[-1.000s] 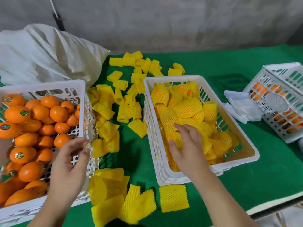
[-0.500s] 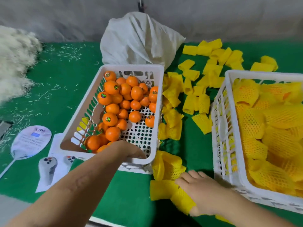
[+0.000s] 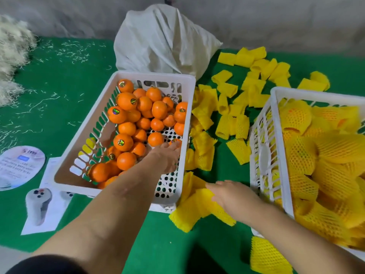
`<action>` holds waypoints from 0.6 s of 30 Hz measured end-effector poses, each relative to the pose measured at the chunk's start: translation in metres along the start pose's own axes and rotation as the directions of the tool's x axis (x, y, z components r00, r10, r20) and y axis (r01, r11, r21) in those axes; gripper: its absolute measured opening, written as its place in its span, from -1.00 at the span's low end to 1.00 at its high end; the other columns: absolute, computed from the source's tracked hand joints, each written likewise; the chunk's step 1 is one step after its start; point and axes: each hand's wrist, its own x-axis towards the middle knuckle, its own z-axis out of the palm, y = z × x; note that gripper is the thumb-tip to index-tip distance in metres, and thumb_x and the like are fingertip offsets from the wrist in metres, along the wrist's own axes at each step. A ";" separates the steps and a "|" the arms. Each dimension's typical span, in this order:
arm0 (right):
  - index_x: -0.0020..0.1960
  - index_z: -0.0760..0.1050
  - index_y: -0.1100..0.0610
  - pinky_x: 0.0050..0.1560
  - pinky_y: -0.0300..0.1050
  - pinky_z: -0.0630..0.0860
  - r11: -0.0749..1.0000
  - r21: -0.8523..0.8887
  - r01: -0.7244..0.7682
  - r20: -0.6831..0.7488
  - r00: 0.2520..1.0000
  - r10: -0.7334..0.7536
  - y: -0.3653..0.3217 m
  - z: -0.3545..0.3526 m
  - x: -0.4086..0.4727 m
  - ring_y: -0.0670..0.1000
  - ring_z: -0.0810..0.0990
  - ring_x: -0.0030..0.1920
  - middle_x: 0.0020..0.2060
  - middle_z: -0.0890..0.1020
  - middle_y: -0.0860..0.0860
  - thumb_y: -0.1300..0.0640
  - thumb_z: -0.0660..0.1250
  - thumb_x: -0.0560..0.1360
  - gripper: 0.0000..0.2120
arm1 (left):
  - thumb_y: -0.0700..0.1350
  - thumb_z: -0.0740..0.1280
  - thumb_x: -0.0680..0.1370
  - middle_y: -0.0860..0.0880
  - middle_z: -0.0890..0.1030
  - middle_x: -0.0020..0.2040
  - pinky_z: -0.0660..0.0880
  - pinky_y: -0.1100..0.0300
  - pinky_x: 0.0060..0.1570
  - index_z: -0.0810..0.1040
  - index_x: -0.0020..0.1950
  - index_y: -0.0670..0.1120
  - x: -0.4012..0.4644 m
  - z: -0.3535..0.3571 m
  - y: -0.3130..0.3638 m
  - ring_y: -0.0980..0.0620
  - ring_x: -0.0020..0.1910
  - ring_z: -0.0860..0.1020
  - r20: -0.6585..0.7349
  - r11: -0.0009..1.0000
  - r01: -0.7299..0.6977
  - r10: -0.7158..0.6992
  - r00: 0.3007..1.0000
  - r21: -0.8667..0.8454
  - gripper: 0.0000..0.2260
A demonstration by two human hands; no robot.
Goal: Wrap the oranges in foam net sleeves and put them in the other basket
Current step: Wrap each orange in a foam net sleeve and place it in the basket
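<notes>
A white basket [image 3: 138, 75] at centre left holds several bare oranges [image 3: 126, 100]. My left hand [image 3: 166, 157] reaches into its near right corner, fingertips touching a small orange [image 3: 176, 141]. Between the baskets lie several loose yellow foam net sleeves [image 3: 231, 125]. My right hand [image 3: 235, 196] rests with its fingers fairly straight on the nearest sleeves [image 3: 189, 212], just in front of the left basket; its thumb is hidden. The other white basket [image 3: 276, 91] on the right is piled with sleeved oranges [image 3: 302, 153].
A tied white sack [image 3: 162, 40] stands behind the left basket. A round paper fan [image 3: 19, 165] and a printed sheet [image 3: 41, 206] lie at the left on the green cloth. Pale fibre [image 3: 11, 46] is heaped at the far left. One sleeve [image 3: 266, 256] lies near the front edge.
The view swung left. My right hand left the sleeved-orange basket and came down onto the loose sleeves. My left hand moved from the basket's rim in to the small orange.
</notes>
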 end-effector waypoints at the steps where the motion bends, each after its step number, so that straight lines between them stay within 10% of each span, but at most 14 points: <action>1: 0.59 0.23 -0.01 0.08 0.03 0.51 0.998 0.063 -0.027 -0.027 0.999 0.029 0.008 -0.009 -0.002 0.17 0.57 0.27 0.31 0.57 0.08 -0.04 0.12 0.74 -0.56 | -0.13 0.33 0.65 -0.04 -0.18 0.71 0.08 -0.20 0.59 -0.27 0.69 -0.02 0.003 0.000 0.004 -0.23 0.68 -0.06 0.005 1.000 0.023 -0.023 1.000 -0.017 -0.14; 5: 0.61 0.27 0.00 0.38 0.09 0.38 0.967 0.246 -0.068 -0.240 0.962 0.128 0.034 -0.026 -0.012 0.15 0.39 0.46 0.52 0.39 0.03 -0.07 0.11 0.72 -0.52 | -0.21 0.41 0.58 -0.16 0.00 0.66 0.32 -0.16 0.47 -0.21 0.69 -0.05 0.016 0.005 0.010 -0.32 0.57 0.20 -0.107 0.986 0.130 -0.141 0.984 -0.105 -0.07; 8: 0.26 0.62 0.07 0.11 0.15 0.50 0.904 0.426 0.048 -0.557 0.801 0.220 0.050 -0.023 -0.014 0.11 0.54 0.11 0.12 0.54 0.04 0.05 0.25 0.68 -0.75 | -0.27 0.45 0.53 -0.20 0.03 0.62 0.46 -0.11 0.36 -0.04 0.69 -0.07 0.026 0.015 0.004 -0.32 0.48 0.32 -0.165 0.982 0.177 -0.185 0.969 -0.059 -0.12; 15: 0.04 0.57 -0.01 -0.29 -0.06 0.45 0.608 0.770 0.194 -0.532 0.721 0.444 0.051 -0.026 -0.007 -0.10 0.51 -0.33 -0.31 0.57 -0.09 -0.14 0.21 0.68 -0.74 | -0.31 0.39 0.59 -0.20 0.13 0.63 0.48 -0.24 0.37 -0.08 0.70 0.00 0.029 0.027 -0.003 -0.36 0.57 0.26 -0.113 0.916 0.221 -0.272 0.956 -0.333 -0.15; 18: -0.08 0.66 0.01 -0.42 -0.37 0.32 0.522 0.823 0.224 -0.516 0.679 0.523 0.053 -0.027 -0.009 -0.21 0.46 -0.48 -0.53 0.47 -0.25 -0.26 0.22 0.60 -0.60 | -0.09 0.38 0.65 -0.21 0.22 0.54 0.49 -0.15 0.36 0.12 0.66 -0.03 0.008 0.006 -0.005 -0.31 0.40 0.42 -0.195 0.690 0.145 -0.389 0.900 -0.709 -0.35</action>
